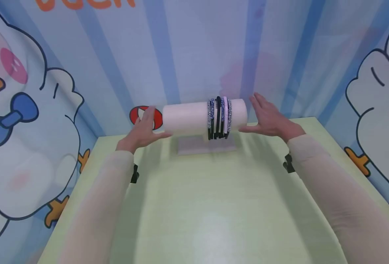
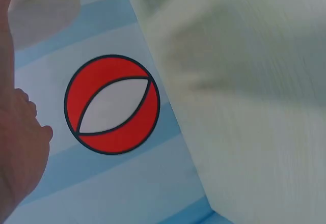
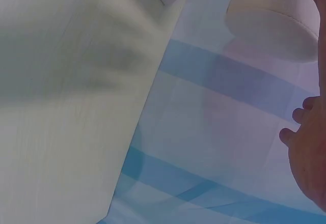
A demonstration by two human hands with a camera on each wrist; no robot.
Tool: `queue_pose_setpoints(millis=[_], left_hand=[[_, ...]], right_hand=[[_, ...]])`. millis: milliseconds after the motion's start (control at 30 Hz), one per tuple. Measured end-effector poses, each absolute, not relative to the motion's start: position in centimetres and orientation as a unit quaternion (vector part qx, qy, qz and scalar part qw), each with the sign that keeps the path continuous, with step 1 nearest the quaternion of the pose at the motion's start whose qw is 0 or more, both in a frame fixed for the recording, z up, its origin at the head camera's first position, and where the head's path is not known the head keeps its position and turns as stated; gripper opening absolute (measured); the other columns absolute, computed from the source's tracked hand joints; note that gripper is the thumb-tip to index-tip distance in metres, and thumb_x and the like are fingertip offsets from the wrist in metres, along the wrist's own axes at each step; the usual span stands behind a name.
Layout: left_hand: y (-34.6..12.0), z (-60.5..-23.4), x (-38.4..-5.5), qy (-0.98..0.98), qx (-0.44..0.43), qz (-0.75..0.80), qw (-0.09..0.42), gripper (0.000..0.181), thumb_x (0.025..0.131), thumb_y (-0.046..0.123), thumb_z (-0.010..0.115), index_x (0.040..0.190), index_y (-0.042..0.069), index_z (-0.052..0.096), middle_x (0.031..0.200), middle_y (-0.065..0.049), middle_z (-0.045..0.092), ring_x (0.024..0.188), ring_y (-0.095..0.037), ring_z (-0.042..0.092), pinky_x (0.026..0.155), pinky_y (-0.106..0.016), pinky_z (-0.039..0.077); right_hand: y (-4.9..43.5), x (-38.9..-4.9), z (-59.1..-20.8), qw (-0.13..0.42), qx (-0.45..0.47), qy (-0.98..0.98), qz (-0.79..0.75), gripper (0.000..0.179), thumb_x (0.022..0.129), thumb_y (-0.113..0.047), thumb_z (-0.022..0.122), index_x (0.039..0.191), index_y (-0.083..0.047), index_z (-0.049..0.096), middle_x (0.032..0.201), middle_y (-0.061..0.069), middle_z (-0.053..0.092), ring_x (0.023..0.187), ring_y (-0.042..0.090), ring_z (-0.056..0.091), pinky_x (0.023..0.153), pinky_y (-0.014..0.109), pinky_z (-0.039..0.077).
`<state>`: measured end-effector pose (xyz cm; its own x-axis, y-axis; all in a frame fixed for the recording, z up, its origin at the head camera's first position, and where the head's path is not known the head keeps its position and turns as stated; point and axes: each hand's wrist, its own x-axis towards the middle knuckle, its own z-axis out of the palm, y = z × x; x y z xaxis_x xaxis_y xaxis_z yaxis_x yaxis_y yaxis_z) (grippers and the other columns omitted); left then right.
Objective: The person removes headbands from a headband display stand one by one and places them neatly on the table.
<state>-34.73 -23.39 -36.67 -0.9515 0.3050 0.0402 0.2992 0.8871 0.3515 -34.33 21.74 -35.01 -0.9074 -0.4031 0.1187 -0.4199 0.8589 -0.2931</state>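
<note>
A white padded cylinder (image 1: 184, 117) lies sideways on a pale flat base (image 1: 207, 147) at the back of the table. Several hair ties (image 1: 219, 117), black, lilac and glittery silver-blue, circle it right of its middle. My left hand (image 1: 143, 129) is at the cylinder's left end, thumb pointing toward it and fingers raised. At the other end, my right hand (image 1: 267, 116) has its thumb near the lower edge and its fingers extended upward. In the right wrist view, the cylinder's round end (image 3: 275, 33) shows beside the right hand (image 3: 310, 150).
The pale green table (image 1: 207, 212) stretches from the cylinder toward me. Behind it hangs a blue striped backdrop (image 1: 201, 47) with cartoon ducks printed at both sides. A red and white ball (image 2: 112, 104) is printed on the backdrop behind my left hand.
</note>
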Motion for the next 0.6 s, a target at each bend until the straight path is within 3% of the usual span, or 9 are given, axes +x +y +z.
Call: queue_pose_setpoints(millis=[167,400,600], left_hand=[[-22.3,-36.8,-34.9,0.962,0.157,0.223,0.0,0.122,0.081,0.077,0.06,0.161,0.017,-0.01,0.167,-0.002,-0.008,0.153,-0.023,-0.004,0.118,-0.058,-0.001],[-21.2,-36.5,-35.4,0.949,0.177,0.26,-0.027,0.123,0.075,0.074,0.07,0.162,0.024,-0.001,0.167,0.003,-0.002,0.152,-0.023,0.002,0.116,-0.063,0.016],[-20.4,-36.2,-35.8,0.942,0.191,0.272,-0.036,0.128,0.07,0.071,0.077,0.162,0.024,0.001,0.167,0.007,-0.001,0.152,-0.016,0.0,0.116,-0.058,0.021]], right_hand=[[20.8,-34.5,-34.8,0.034,0.234,-0.956,0.176,0.128,0.077,-0.066,0.074,0.16,-0.003,0.0,0.164,0.023,-0.004,0.15,0.042,0.002,0.115,0.064,0.014],[19.8,-34.9,-34.7,0.053,0.255,-0.947,0.186,0.132,0.073,-0.063,0.08,0.16,-0.004,0.0,0.164,0.024,0.0,0.15,0.043,0.005,0.115,0.064,0.014],[18.8,-35.3,-34.7,0.081,0.283,-0.937,0.188,0.133,0.072,-0.064,0.081,0.16,-0.006,0.0,0.164,0.022,0.005,0.151,0.038,0.006,0.117,0.061,0.012]])
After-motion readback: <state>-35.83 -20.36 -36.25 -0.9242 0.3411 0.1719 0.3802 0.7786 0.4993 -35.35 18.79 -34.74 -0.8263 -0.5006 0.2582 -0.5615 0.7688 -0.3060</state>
